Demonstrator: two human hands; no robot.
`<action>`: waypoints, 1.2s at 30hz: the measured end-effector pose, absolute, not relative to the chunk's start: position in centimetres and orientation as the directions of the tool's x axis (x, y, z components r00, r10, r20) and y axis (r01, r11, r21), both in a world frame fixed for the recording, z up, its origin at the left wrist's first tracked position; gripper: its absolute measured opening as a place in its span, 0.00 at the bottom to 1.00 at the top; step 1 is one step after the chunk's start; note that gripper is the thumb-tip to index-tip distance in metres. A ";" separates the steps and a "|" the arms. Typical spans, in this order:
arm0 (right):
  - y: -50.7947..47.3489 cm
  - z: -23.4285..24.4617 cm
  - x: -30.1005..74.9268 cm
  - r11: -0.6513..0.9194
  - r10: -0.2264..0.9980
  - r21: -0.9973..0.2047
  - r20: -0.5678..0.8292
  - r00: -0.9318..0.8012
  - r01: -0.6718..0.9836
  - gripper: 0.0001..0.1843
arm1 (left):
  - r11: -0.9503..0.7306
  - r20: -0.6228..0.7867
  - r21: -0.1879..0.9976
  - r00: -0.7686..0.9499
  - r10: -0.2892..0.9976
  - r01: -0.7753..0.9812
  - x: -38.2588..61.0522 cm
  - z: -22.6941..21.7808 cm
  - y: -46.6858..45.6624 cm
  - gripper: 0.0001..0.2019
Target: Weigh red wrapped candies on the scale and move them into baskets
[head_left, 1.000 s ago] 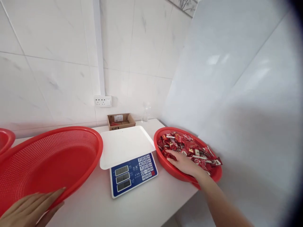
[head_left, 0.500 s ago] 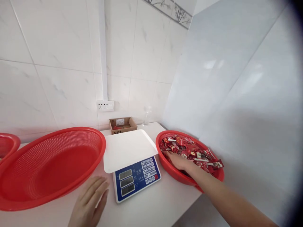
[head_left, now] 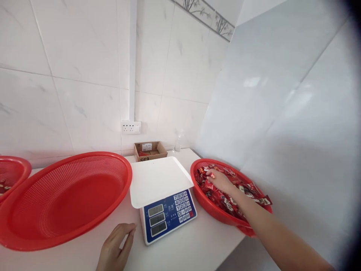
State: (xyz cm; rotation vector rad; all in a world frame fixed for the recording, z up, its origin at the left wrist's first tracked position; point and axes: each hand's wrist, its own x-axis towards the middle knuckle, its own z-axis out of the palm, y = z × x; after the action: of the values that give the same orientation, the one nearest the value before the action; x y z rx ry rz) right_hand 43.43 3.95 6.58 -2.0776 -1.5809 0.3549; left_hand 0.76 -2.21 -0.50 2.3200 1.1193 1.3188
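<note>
My right hand (head_left: 221, 181) is in the red oval basket (head_left: 210, 209) on the right, among many small red wrapped snack packets (head_left: 228, 203). Its fingers are closed on a red packet (head_left: 209, 184) at the top of the heap. Left of the basket stands a white and blue digital scale (head_left: 169, 216), its white pan (head_left: 159, 178) bare. My left hand (head_left: 114, 246) hovers over the table just left of the scale's display, thumb and forefinger drawn together, with nothing visible between them.
A large red basket (head_left: 84, 195) with nothing in it stands on the left. Another red basket (head_left: 17, 165) is partly cut off at the edge. Behind the scale are a small cardboard box (head_left: 150, 151) and a clear plastic bottle (head_left: 177, 143) by the wall.
My right hand has lifted from deep in the packets and closed on one. My left hand's fingers have drawn together. The view has shifted slightly left.
</note>
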 end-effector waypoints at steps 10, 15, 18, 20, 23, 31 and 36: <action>9.0 9.2 33.9 -0.047 0.969 -0.775 0.117 0.216 0.630 0.12 | -0.574 0.514 0.673 0.262 0.817 0.467 0.9 -0.6 -2.5 0.07; 10.9 8.1 28.5 -0.083 0.990 -0.852 -0.012 0.139 0.516 0.12 | -0.499 0.461 0.715 0.206 0.863 0.489 0.7 -0.3 -2.4 0.09; 11.1 8.0 27.6 -0.089 0.994 -0.862 -0.042 0.106 0.499 0.14 | -0.473 0.434 0.734 0.198 0.879 0.488 0.6 -0.2 -2.5 0.09; 11.1 8.0 27.9 -0.093 0.995 -0.858 -0.056 0.086 0.505 0.17 | -0.471 0.429 0.741 0.202 0.880 0.479 0.6 -0.2 -2.6 0.09; 10.7 8.2 29.1 -0.111 0.993 -0.837 -0.071 0.095 0.536 0.18 | -0.461 0.413 0.754 0.209 0.887 0.469 0.7 -0.3 -2.5 0.09; 7.9 9.7 34.0 -0.165 0.984 -0.875 -0.115 0.136 0.454 0.19 | -0.419 0.368 0.781 0.200 0.908 0.463 0.8 -0.5 -2.2 0.09; 7.1 9.2 33.7 -0.126 0.992 -0.850 -0.107 0.067 0.511 0.24 | -0.415 0.361 0.787 0.206 0.910 0.456 0.8 -0.6 -2.3 0.10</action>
State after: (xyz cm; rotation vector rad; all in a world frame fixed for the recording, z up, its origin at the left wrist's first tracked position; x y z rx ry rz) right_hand 33.67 7.09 9.19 -1.7121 -1.5065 0.9663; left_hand 0.79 -2.29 -0.55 1.9634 1.2639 1.1353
